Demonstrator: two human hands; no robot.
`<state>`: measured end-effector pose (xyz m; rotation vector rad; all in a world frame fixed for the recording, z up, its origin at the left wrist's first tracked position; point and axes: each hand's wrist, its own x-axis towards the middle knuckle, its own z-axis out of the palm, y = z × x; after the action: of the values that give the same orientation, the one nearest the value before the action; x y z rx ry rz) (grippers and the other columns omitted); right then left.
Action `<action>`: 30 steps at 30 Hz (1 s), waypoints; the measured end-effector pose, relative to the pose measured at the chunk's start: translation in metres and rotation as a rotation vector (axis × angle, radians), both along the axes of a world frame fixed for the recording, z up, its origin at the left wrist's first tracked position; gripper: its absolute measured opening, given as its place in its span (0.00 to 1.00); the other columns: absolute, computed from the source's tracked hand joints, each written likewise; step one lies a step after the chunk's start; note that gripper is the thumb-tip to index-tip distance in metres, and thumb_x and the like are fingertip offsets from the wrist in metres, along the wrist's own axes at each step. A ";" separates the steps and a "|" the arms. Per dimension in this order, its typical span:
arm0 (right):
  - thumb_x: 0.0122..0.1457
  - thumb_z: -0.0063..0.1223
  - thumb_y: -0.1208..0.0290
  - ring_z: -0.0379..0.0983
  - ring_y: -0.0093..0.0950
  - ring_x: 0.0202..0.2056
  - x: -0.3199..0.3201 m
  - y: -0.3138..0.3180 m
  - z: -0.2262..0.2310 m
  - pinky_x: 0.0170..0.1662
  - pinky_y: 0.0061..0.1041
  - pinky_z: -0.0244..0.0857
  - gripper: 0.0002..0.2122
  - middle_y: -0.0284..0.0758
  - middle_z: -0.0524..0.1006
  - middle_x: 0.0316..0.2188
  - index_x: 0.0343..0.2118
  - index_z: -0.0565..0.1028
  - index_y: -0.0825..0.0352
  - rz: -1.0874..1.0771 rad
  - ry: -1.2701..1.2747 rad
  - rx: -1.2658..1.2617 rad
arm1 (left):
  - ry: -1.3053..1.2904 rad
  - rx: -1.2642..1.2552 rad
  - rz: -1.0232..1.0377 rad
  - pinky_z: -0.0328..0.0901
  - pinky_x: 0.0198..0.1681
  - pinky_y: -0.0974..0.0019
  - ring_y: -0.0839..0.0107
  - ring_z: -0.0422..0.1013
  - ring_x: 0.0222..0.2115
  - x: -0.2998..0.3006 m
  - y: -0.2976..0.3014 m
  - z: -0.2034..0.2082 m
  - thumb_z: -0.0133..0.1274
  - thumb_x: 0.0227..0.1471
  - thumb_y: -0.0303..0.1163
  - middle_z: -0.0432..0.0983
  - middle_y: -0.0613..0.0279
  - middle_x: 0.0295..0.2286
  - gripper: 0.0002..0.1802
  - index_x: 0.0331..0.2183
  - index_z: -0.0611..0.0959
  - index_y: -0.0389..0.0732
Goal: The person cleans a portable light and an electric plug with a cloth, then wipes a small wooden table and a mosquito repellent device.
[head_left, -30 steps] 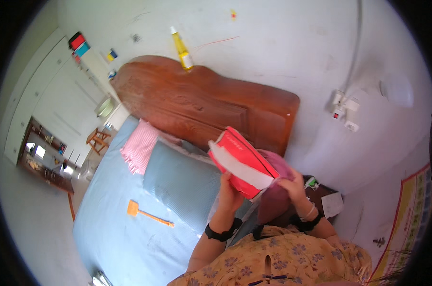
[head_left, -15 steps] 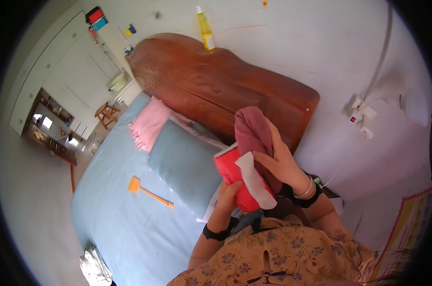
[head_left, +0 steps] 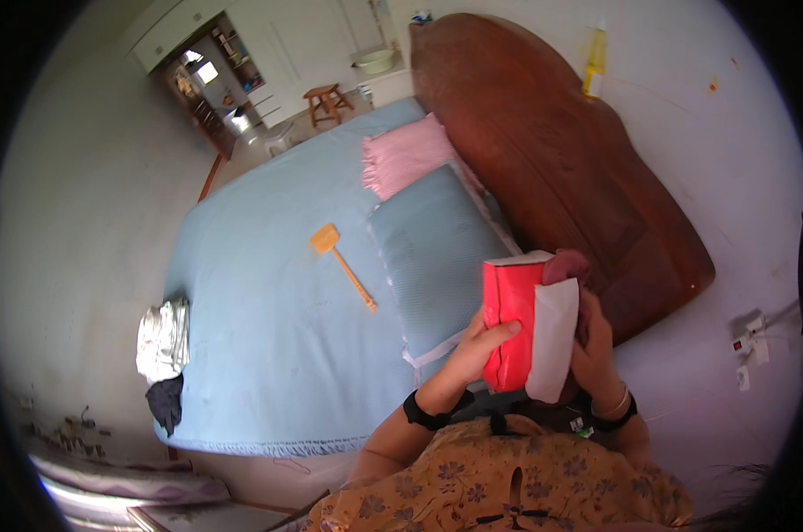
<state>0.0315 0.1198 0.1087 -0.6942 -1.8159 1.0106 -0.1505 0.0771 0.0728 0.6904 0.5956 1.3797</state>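
Observation:
My left hand [head_left: 477, 351] grips a red soft pack of tissues [head_left: 511, 306] from its left side, thumb across the front. A white tissue [head_left: 554, 337] hangs out along the pack's right face. Behind that tissue, my right hand [head_left: 598, 356] is closed around a mauve cloth [head_left: 568, 265], whose top shows beside the pack's upper corner. The right fingertips are partly hidden. Both hands are in front of my body, above the near right side of the bed.
The bed [head_left: 268, 266] has a light blue sheet, a blue pillow [head_left: 441, 257], a pink pillow [head_left: 406, 158] and an orange fly swatter [head_left: 352, 277]. Folded clothes [head_left: 164, 341] lie at its left edge. A wooden headboard [head_left: 543, 133] stands right; a yellow bottle [head_left: 595, 62] is above it.
My view has swung left toward the bed. The tissue pack has turned more upright, and the cloth in my right hand has dropped lower behind it.

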 end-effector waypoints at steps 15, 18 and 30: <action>0.57 0.46 0.64 0.64 0.24 0.46 -0.091 -0.008 -0.034 0.49 0.22 0.58 0.26 0.37 0.67 0.48 0.55 0.57 0.73 0.655 0.187 -0.817 | -0.282 0.150 0.839 0.63 0.46 0.64 0.67 0.67 0.42 -0.062 -0.058 -0.004 0.49 0.49 0.33 0.67 0.56 0.43 0.27 0.50 0.62 0.38; 0.56 0.47 0.63 0.65 0.22 0.44 -0.084 -0.002 -0.029 0.48 0.21 0.59 0.25 0.36 0.68 0.46 0.54 0.59 0.73 0.692 0.118 -0.863 | -0.090 0.336 1.158 0.62 0.46 0.65 0.67 0.66 0.42 -0.055 -0.056 0.004 0.49 0.49 0.31 0.66 0.56 0.43 0.27 0.50 0.61 0.37; 0.61 0.41 0.66 0.63 0.22 0.47 -0.086 -0.031 -0.037 0.51 0.22 0.56 0.19 0.35 0.67 0.47 0.52 0.61 0.70 0.374 0.506 -0.733 | 0.044 0.333 1.190 0.56 0.50 0.63 0.66 0.61 0.45 -0.005 -0.025 0.008 0.47 0.51 0.34 0.61 0.55 0.47 0.29 0.52 0.57 0.36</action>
<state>-0.0541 0.0888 0.0717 -0.4492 -1.1263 1.9472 -0.1552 0.0519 0.0811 0.6327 0.8740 2.6145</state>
